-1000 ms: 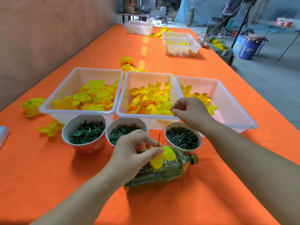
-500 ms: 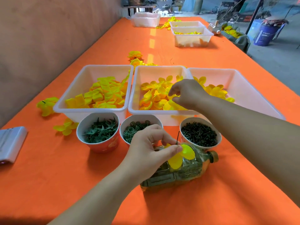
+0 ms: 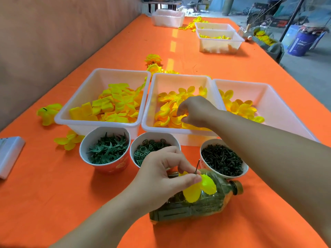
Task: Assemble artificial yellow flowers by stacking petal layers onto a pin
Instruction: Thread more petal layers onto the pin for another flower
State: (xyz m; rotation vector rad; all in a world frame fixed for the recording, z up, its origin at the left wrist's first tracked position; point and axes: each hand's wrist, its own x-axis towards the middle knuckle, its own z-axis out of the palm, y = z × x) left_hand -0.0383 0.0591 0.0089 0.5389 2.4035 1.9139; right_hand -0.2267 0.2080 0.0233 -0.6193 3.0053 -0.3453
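Two bare arms on my head-camera feed.
I see the left hand and right hand bare to the fingertips, both forearms bare right out to the lower and right edges of view.

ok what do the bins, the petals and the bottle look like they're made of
The bins look like white, slightly translucent plastic with smooth moulded rims. The petals seem fabric, possibly thin plastic: matte yellow with soft curled edges. The bottle is probably clear plastic, glossy, its contents showing through.
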